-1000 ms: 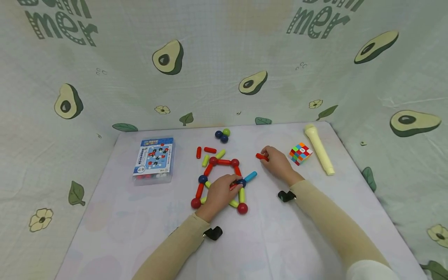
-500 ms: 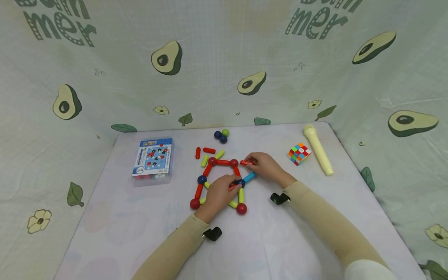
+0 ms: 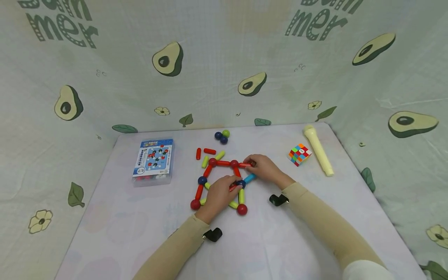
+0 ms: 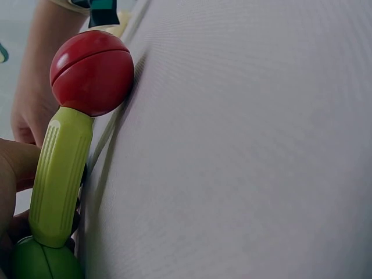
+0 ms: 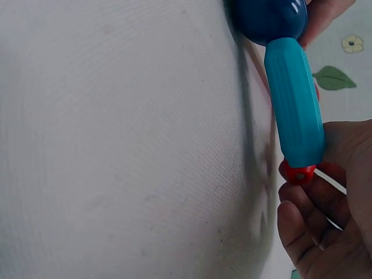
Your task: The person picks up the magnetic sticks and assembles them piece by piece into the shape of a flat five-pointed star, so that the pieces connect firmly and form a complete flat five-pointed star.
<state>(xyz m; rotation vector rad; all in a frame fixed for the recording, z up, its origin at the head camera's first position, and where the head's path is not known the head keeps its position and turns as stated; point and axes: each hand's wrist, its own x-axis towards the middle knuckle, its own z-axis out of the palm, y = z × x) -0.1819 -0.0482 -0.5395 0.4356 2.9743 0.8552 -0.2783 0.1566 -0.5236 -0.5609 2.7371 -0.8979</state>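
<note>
A ball-and-stick frame of red, yellow-green and blue rods with red and dark blue balls lies on the table. My left hand (image 3: 219, 194) reaches across it, gripping it at a dark blue ball (image 3: 241, 184) and a red rod beside that ball. My right hand (image 3: 265, 168) pinches another red rod (image 3: 244, 165), whose left end meets the top right red ball (image 3: 234, 163). A blue rod (image 5: 294, 104) slants from the dark blue ball toward my right hand. In the left wrist view, a yellow-green rod (image 4: 60, 177) joins a red ball (image 4: 92, 72) and a green ball (image 4: 46, 258).
Loose red rods (image 3: 210, 151) and yellow-green rods lie behind the frame, with dark blue and green balls (image 3: 224, 140) farther back. A boxed set (image 3: 153, 161) lies left. At the right are a puzzle cube (image 3: 300, 154) and a pale yellow stick (image 3: 319, 151).
My right hand has moved left with its red rod, bringing the rod's end to the frame's top right red ball. My left hand has stayed in place.
</note>
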